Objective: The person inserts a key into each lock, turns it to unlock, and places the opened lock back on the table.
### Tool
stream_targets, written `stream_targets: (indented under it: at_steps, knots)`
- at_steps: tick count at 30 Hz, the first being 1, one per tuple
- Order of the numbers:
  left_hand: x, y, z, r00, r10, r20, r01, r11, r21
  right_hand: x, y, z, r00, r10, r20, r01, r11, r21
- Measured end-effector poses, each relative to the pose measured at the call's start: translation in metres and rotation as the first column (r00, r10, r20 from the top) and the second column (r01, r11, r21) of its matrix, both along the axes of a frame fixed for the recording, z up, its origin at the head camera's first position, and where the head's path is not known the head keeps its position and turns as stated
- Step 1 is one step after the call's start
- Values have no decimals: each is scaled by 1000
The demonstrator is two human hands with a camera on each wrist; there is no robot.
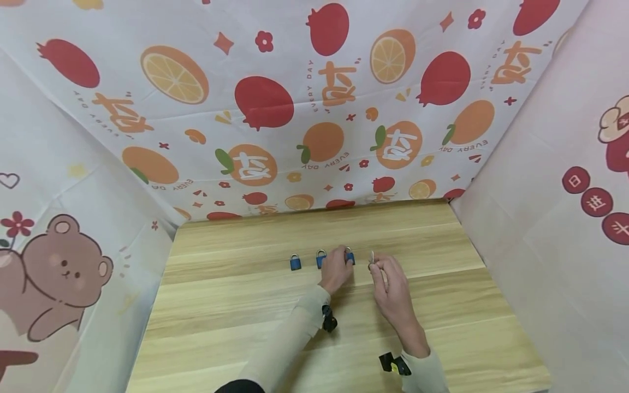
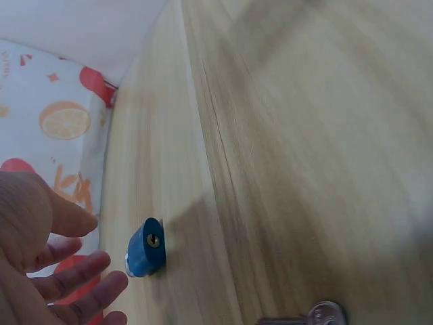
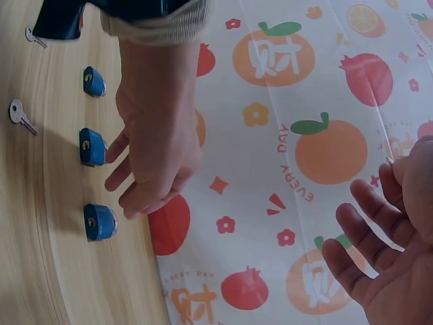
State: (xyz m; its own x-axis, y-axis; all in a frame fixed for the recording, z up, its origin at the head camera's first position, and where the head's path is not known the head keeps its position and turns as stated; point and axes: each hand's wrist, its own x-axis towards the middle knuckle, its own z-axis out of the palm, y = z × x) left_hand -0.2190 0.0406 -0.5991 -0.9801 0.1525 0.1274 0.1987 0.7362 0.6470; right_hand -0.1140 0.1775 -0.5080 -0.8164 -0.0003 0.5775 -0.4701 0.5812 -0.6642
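Three small blue padlocks with silver shackles stand in a row on the table: a left one (image 1: 295,263), a middle one (image 1: 320,261) and a right one (image 1: 350,258). My left hand (image 1: 336,270) hovers between the middle and right padlocks, partly hiding both. Its fingers look loosely spread in the left wrist view, with a gap to a padlock (image 2: 147,247) whose keyhole shows. To the right of the row, my right hand (image 1: 393,286) pinches a small silver key (image 1: 372,256) between thumb and finger, raised off the table.
Two loose keys lie on the wood, a farther key (image 3: 34,36) and a nearer key (image 3: 21,116) in the right wrist view. The wooden table (image 1: 221,305) is bounded by a fruit-print cloth (image 1: 295,65) behind and pale printed cloths on both sides.
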Motion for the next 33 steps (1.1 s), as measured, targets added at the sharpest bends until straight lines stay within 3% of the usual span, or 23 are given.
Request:
stream_targets:
  at_steps: [5,16,33]
  knots:
    - [-7,5,-4,999,-12,30,13,1000,-18,5,3,3,1000,-1,-22,1,1000,29]
    - [-28,10,-17,989,46,139,-36,996,-76,17,10,6,999,-26,-26,27,999,34]
    - [-37,17,-18,982,41,183,4,971,-239,22,14,6,998,-51,-40,53,997,53]
